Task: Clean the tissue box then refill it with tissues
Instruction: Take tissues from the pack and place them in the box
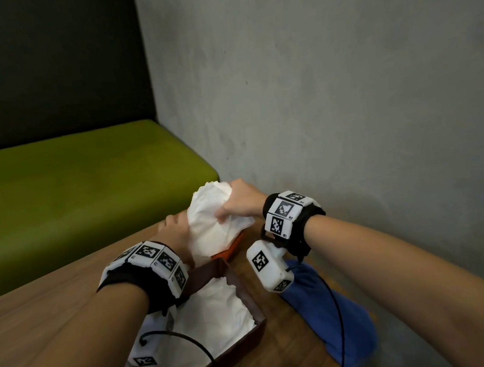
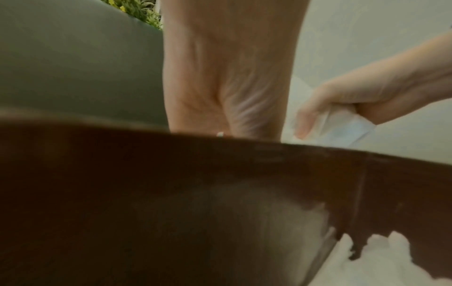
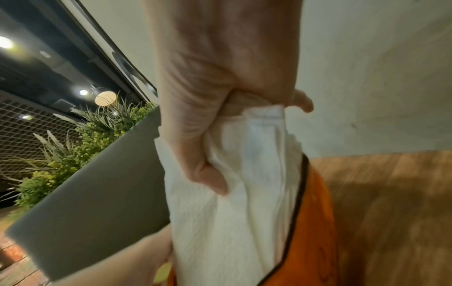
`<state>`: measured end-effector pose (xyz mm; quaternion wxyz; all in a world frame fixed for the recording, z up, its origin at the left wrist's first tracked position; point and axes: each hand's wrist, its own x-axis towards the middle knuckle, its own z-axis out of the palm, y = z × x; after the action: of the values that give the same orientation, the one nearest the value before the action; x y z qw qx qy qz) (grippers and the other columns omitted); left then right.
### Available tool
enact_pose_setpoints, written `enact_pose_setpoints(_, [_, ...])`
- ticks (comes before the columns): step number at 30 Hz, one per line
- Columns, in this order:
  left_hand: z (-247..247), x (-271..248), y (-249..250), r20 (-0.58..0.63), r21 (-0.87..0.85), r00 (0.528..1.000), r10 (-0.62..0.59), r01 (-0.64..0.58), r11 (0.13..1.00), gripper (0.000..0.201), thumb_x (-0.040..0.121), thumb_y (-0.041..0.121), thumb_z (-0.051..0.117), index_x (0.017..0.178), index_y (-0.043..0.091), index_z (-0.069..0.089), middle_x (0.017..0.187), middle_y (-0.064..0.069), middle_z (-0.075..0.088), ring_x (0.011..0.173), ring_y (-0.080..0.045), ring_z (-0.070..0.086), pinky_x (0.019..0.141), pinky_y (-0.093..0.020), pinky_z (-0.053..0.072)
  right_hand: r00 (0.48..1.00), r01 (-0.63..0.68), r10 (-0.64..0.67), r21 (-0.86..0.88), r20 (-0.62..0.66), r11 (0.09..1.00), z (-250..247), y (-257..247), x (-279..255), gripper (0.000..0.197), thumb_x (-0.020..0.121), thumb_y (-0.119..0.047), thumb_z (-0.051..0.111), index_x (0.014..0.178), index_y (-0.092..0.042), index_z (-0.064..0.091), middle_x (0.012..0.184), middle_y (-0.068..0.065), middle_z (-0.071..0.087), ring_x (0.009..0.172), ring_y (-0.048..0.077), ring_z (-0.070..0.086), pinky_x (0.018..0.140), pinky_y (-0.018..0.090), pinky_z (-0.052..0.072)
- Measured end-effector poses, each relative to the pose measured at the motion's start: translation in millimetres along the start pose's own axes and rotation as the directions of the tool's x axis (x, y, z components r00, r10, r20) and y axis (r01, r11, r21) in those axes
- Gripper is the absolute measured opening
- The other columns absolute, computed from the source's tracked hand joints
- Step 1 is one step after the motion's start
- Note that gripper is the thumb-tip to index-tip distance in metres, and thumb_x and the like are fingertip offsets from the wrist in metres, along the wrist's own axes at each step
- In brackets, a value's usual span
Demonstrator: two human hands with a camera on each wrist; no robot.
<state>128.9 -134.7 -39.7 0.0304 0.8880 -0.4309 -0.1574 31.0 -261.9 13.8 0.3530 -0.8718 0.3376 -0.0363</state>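
at frame centre the right hand (image 1: 241, 200) grips a white tissue wad (image 1: 214, 218), fingers (image 3: 210, 180) curled into it; left hand (image 1: 176, 227) touches its side, grip unclear; brown tissue box (image 1: 253, 301) below.

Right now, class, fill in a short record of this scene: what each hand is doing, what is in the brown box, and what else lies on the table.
right hand: grips a bundle of white tissues, fingers curled round it
left hand: rests against the bundle's left side; grip unclear
tissue source: orange pack under the bundle
brown box: open, white tissues already inside
blue cloth: lies right of the box
surface: wooden table
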Motion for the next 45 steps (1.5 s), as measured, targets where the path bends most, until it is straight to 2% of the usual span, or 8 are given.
enact_pose_setpoints(14, [3, -2, -2, 0.135, -0.207, 0.987, -0.092, 0.119, 0.971, 0.091, 0.07, 0.019, 0.073, 0.141, 0.015, 0.016, 0.122, -0.016, 0.058, 0.108, -0.032, 0.059, 0.094, -0.044, 0.051, 1.0, -0.001, 0.01, 0.37, -0.024, 0.929, -28, 9, -15, 0.061, 0.063, 0.001, 0.076, 0.117, -0.007, 0.049, 0.119, 0.014, 0.059, 0.111, 0.029, 0.057, 0.098, 0.044, 0.049])
enact_pose_setpoints(20, [-20, -21, 6, -0.035, -0.338, 0.985, -0.171, 0.149, 0.929, 0.072, 0.09, 0.01, 0.047, 0.146, 0.009, 0.002, 0.138, -0.026, 0.04, 0.124, -0.038, 0.046, 0.099, -0.042, 0.04, 0.995, 0.049, 0.001, 0.51, -0.096, 0.859, -40, 0, -30, 0.051, 0.065, 0.005, 0.074, 0.107, -0.011, 0.051, 0.112, 0.011, 0.061, 0.106, 0.027, 0.059, 0.096, 0.041, 0.051])
enact_pose_setpoints(24, [-36, -35, 0, -0.189, -0.508, 0.957, -0.22, 0.096, 0.856, 0.037, 0.092, 0.005, 0.038, 0.128, -0.005, 0.039, 0.132, -0.029, 0.047, 0.119, -0.043, 0.046, 0.098, -0.045, 0.038, 0.992, 0.099, -0.027, 0.614, -0.125, 0.783, -53, -19, -45, 0.051, 0.067, 0.007, 0.072, 0.112, -0.006, 0.052, 0.114, 0.015, 0.062, 0.111, 0.032, 0.06, 0.096, 0.044, 0.051])
enact_pose_setpoints(28, [-53, -67, -8, -0.28, -0.649, 0.906, -0.318, 0.065, 0.758, 0.034, 0.094, 0.004, 0.034, 0.123, -0.008, 0.047, 0.131, -0.029, 0.05, 0.12, -0.042, 0.047, 0.097, -0.04, 0.039, 0.992, 0.116, -0.11, 0.736, -0.057, 0.666, -70, -41, -70, 0.057, 0.068, 0.007, 0.07, 0.12, -0.003, 0.049, 0.123, 0.021, 0.059, 0.114, 0.036, 0.057, 0.097, 0.049, 0.049])
enact_pose_setpoints(32, [-51, -107, 1, -0.097, -0.768, 0.985, -0.139, 0.015, 0.64, 0.034, 0.095, -0.001, 0.037, 0.127, -0.009, 0.043, 0.126, -0.008, 0.05, 0.117, -0.029, 0.051, 0.05, -0.006, 0.048, 0.996, 0.071, -0.092, 0.742, -0.012, 0.667, -65, -50, -92, 0.062, 0.063, 0.001, 0.072, 0.121, 0.0, 0.051, 0.122, 0.02, 0.06, 0.11, 0.034, 0.059, 0.095, 0.047, 0.05])
enact_pose_setpoints(35, [-42, -120, 16, 0.036, -0.696, 0.992, -0.121, 0.111, 0.709, 0.041, 0.097, 0.01, 0.039, 0.137, 0.0, 0.036, 0.144, -0.014, 0.041, 0.13, -0.031, 0.043, 0.089, -0.017, 0.048, 0.998, 0.044, -0.008, 0.65, -0.058, 0.759, -46, -44, -99, 0.057, 0.064, 0.002, 0.075, 0.117, -0.001, 0.054, 0.122, 0.021, 0.062, 0.111, 0.033, 0.06, 0.098, 0.047, 0.049])
enact_pose_setpoints(37, [-33, -122, 18, 0.024, -0.669, 0.987, -0.158, 0.133, 0.731, 0.044, 0.1, 0.017, 0.032, 0.142, 0.006, 0.027, 0.151, -0.012, 0.029, 0.138, -0.028, 0.031, 0.11, -0.027, 0.027, 0.998, 0.031, 0.014, 0.618, -0.068, 0.786, -37, -35, -97, 0.059, 0.062, -0.001, 0.077, 0.116, -0.002, 0.055, 0.119, 0.019, 0.063, 0.109, 0.031, 0.061, 0.099, 0.048, 0.049])
enact_pose_setpoints(45, [-25, -94, 20, 0.017, -0.749, 0.965, -0.26, 0.185, 0.636, 0.043, 0.1, 0.006, 0.021, 0.141, -0.011, 0.018, 0.154, -0.015, 0.02, 0.143, -0.023, 0.021, 0.107, -0.016, 0.019, 0.997, 0.015, 0.036, 0.672, -0.062, 0.74, -38, -17, -79, 0.057, 0.066, 0.002, 0.074, 0.119, -0.004, 0.052, 0.119, 0.017, 0.062, 0.109, 0.031, 0.06, 0.096, 0.045, 0.051])
